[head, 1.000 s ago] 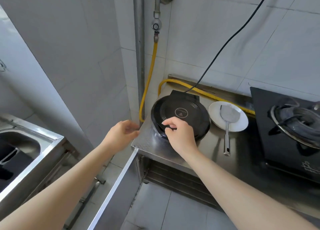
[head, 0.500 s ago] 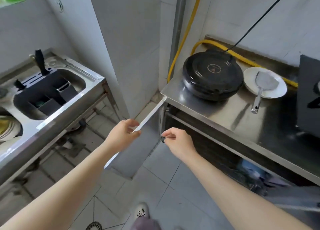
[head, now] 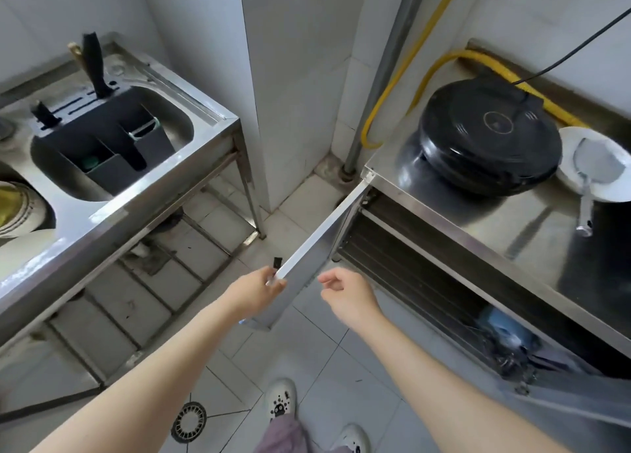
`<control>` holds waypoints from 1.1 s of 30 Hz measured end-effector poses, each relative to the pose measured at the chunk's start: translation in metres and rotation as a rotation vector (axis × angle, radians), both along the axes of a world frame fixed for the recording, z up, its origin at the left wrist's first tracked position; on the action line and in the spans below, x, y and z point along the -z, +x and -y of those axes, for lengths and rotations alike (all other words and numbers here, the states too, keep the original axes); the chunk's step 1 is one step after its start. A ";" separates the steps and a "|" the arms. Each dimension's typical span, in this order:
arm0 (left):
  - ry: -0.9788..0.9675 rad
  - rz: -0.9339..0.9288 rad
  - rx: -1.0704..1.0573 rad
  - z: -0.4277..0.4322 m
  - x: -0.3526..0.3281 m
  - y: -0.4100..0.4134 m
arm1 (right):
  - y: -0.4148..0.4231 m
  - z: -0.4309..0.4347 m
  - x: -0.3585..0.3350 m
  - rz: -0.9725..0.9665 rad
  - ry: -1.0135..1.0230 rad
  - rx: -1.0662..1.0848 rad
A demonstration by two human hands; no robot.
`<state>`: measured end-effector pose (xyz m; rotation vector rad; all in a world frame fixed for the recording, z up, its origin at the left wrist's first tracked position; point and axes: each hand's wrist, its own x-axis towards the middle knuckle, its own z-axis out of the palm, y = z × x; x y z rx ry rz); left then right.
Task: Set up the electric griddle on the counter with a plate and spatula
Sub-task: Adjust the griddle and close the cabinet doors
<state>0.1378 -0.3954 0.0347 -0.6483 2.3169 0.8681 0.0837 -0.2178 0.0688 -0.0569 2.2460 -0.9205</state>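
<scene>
The black round electric griddle [head: 488, 138] sits shut on the steel counter [head: 478, 227] at the right, its black cord running up the wall. Right of it is a white plate [head: 611, 195] with a metal spatula [head: 596, 162] lying across it, handle toward the counter's front edge. Both hands are well below the counter. My left hand [head: 254, 290] grips the top outer corner of the open steel cabinet door [head: 307, 292]. Just right of the door, my right hand [head: 348, 294] is loosely curled, holding nothing.
A steel sink unit [head: 143, 193] at the left holds a black knife block [head: 102, 138] and bowls. A tiled pillar [head: 290, 77] and a yellow gas hose [head: 392, 87] stand between the two units. The cabinet under the counter is open, with blurred items inside. My feet are on the tiled floor.
My right hand left the griddle lid and dropped to beside the cabinet door. My left hand slid along the door's top edge to its outer corner. The view swung left and down.
</scene>
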 end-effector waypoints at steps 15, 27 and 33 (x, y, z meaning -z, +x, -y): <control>0.131 0.208 0.130 -0.084 -0.001 -0.035 | 0.002 -0.068 0.005 0.046 0.064 0.137; 0.749 0.189 -0.395 -0.271 -0.008 -0.096 | -0.023 -0.234 0.020 -0.062 0.211 0.424; 0.768 0.118 -0.562 -0.322 -0.006 -0.142 | -0.032 -0.315 0.035 -0.063 0.250 0.554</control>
